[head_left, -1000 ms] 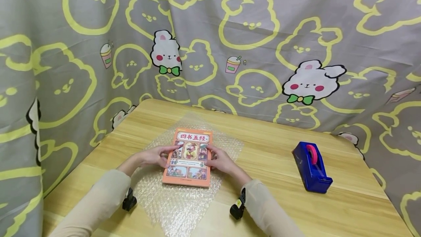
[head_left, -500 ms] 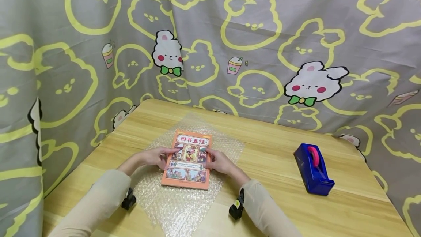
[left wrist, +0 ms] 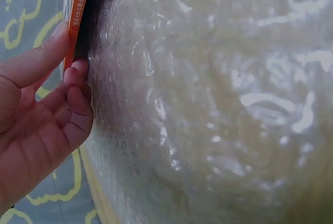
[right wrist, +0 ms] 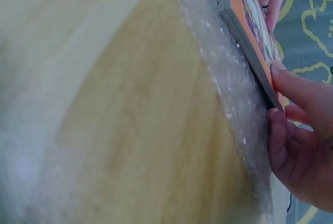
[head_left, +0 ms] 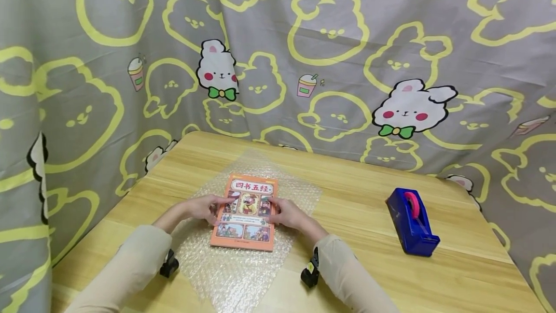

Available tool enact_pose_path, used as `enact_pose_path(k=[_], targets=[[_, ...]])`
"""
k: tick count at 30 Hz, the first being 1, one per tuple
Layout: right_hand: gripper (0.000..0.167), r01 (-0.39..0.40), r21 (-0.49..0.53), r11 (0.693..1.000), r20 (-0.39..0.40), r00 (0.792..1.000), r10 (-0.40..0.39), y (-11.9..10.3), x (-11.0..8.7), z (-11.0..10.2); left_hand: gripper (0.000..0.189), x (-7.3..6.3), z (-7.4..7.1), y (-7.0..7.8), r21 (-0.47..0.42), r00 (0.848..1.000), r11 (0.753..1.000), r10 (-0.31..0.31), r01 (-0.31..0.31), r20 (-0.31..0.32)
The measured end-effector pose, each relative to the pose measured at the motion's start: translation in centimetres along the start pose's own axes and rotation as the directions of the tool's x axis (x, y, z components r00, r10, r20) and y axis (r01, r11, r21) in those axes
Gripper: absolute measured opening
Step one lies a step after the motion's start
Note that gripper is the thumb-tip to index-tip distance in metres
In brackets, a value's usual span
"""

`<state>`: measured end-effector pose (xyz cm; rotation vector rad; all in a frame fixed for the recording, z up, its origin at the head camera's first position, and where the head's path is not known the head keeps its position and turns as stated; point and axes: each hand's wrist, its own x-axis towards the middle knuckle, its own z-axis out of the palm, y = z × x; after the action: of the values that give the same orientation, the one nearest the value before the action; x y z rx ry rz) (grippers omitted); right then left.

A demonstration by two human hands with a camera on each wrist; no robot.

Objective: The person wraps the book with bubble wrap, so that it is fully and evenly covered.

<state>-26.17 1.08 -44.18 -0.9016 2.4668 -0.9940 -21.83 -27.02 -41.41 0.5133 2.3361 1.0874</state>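
Left hand (head_left: pixel 205 207) grips orange book (head_left: pixel 244 212) by its nine o'clock edge. Book sits over bubble wrap (head_left: pixel 241 274), which shows past it toward twelve and six. Right hand (head_left: pixel 290 213) pinches book's three o'clock edge. Farther toward three: blue tape dispenser (head_left: pixel 406 228) on wooden surface (head_left: pixel 347 202).

My sleeves (head_left: pixel 128 264) are beige, the book (head_left: pixel 244 213) orange, the tape dispenser (head_left: pixel 410 231) blue, the curtain (head_left: pixel 269 28) grey with yellow animal outlines.
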Motion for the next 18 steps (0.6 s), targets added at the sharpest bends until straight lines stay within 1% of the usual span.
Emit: enact_pose_path(k=[4,9,13,15,18], targets=[[0.064,-0.01,0.001,1.0,0.009,1.0,0.01,-0.07,-0.04,-0.06,0.076,0.07,-0.16,0.19,0.036,1.0,0.999,0.007,-0.007,0.006],[0.066,-0.035,-0.041,0.999,0.009,0.999,0.035,-0.18,-0.01,0.15,0.074,-0.03,-0.21,0.47,0.082,1.0,0.997,0.016,-0.016,0.004],[0.066,-0.047,-0.053,0.997,0.001,0.999,0.047,-0.2,0.03,0.28,0.073,0.03,-0.13,0.45,0.113,1.0,0.993,0.023,-0.022,-0.007],[0.067,-0.048,-0.056,0.997,0.0,0.999,0.049,-0.16,0.04,0.36,0.07,0.08,-0.04,0.3,0.126,0.999,0.992,0.028,-0.024,-0.024],[0.068,-0.048,-0.066,0.997,0.003,0.999,0.048,-0.03,0.05,0.47,0.067,0.12,0.12,0.0,0.141,0.998,0.989,0.056,-0.05,-0.04]])
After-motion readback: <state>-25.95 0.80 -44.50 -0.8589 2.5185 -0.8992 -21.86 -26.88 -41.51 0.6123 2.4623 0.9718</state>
